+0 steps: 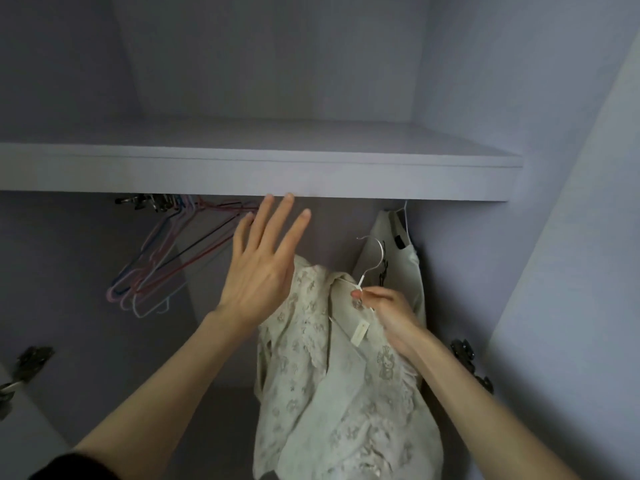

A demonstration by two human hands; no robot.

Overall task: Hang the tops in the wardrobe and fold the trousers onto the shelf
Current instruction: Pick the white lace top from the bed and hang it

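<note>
A cream lace top (332,368) hangs from a white hanger (372,261) inside the wardrobe, below the shelf (263,171). My right hand (388,313) pinches the hanger's neck just under its metal hook, which is free of the rail. My left hand (266,261) is raised with straight spread fingers to the left of the top, fingertips near the shelf's front edge, holding nothing. A second pale top (394,251) hangs at the right, behind the hook. The rail itself is hidden by the shelf.
Several bare coloured hangers (162,261) hang at the left under the shelf. Door hinges show at the left (27,365) and right (465,351). The wardrobe's side wall (568,237) stands close on the right.
</note>
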